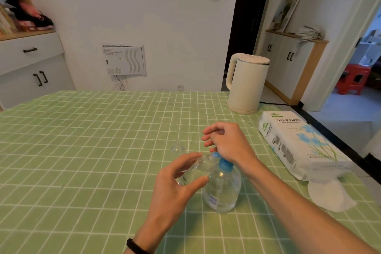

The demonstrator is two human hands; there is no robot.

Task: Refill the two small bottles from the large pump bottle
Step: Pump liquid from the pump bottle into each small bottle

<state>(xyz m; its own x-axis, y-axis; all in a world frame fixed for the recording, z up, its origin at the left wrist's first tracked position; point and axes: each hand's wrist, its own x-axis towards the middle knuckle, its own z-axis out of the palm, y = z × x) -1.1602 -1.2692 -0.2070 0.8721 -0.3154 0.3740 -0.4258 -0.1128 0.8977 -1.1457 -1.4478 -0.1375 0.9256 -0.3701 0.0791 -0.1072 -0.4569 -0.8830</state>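
Observation:
A large clear pump bottle (223, 189) with a blue pump head (224, 164) stands on the green checked tablecloth (92, 150). My left hand (175, 181) grips a small clear bottle (194, 171), tilted with its mouth at the blue pump's nozzle. My right hand (225, 140) rests on top of the pump head, its fingers loosely curled and its palm side down on the pump. A small clear object (177, 146) lies on the cloth just beyond the hands. I see no second small bottle.
A cream electric kettle (246, 82) stands at the back right with its cord running off the table. A pack of tissue paper (299, 144) lies at the right, with a white sheet (327, 196) in front of it. White cabinets stand along the walls.

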